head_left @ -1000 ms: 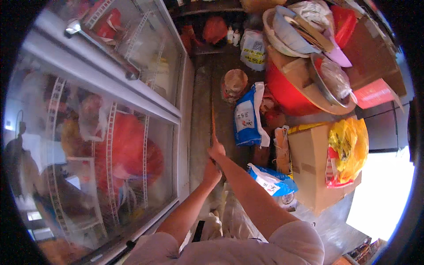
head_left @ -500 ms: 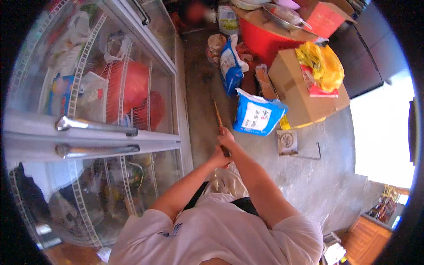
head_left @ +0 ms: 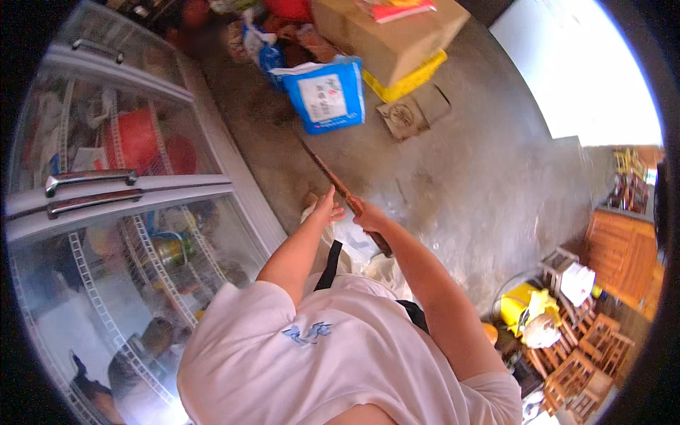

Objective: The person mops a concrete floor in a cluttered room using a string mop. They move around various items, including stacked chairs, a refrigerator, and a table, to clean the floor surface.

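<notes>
A long brown stick (head_left: 322,166) slants from near my waist out over the floor, its far end pointing ahead and to the left. My right hand (head_left: 370,215) is wrapped round its nearer part. Beside the stick is my left hand (head_left: 329,207), with its fingers spread and not closed round it; whether they touch it I cannot tell. Below the hands something whitish (head_left: 354,237) shows near my legs, too blurred to name. Past the stick's far end stands a blue and white bag (head_left: 327,98).
A glass-door fridge (head_left: 244,202) with metal handles runs along my left. Ahead are a cardboard box (head_left: 386,42) and a flat square drain cover (head_left: 404,118) on the grey concrete floor (head_left: 489,170). Wooden stools (head_left: 577,375) and a yellow bucket (head_left: 517,304) stand at the right.
The view has swung to the right, bringing stools and a bucket into sight. My left hand has loosened from the stick and opened; my right hand still grips it.
</notes>
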Demonstrator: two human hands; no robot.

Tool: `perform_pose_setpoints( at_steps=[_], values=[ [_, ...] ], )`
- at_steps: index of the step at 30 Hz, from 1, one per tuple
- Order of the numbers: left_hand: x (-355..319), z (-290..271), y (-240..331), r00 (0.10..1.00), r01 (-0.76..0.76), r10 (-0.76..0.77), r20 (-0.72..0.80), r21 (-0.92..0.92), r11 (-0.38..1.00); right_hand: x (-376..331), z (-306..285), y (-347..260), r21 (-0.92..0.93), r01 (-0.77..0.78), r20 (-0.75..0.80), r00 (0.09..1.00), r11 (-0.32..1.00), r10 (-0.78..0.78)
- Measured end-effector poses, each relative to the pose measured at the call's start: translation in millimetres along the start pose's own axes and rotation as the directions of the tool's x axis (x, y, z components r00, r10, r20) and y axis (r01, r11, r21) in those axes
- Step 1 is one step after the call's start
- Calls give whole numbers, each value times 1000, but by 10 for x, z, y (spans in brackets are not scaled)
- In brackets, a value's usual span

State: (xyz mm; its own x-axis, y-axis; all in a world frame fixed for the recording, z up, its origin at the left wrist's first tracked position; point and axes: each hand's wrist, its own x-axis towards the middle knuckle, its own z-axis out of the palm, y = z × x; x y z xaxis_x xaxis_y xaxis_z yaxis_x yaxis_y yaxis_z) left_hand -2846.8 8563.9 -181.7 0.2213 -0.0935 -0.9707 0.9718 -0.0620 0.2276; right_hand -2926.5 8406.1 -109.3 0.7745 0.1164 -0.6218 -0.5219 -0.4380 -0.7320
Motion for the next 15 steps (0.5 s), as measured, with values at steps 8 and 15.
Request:
perform_pose_setpoints(
  at_steps=[8, 15],
  values=[
    [493, 1438, -1655, 990, 33, -45, -137, -94, 995, -2131, -530, 1199, -36, -62, 37, 997, 997, 64],
    [1225, 2528, -2540, 984, -107, 68, -165, -242, 964, -2836, -1189, 1458, -649, -272, -233, 960, 710, 155]
  ],
)
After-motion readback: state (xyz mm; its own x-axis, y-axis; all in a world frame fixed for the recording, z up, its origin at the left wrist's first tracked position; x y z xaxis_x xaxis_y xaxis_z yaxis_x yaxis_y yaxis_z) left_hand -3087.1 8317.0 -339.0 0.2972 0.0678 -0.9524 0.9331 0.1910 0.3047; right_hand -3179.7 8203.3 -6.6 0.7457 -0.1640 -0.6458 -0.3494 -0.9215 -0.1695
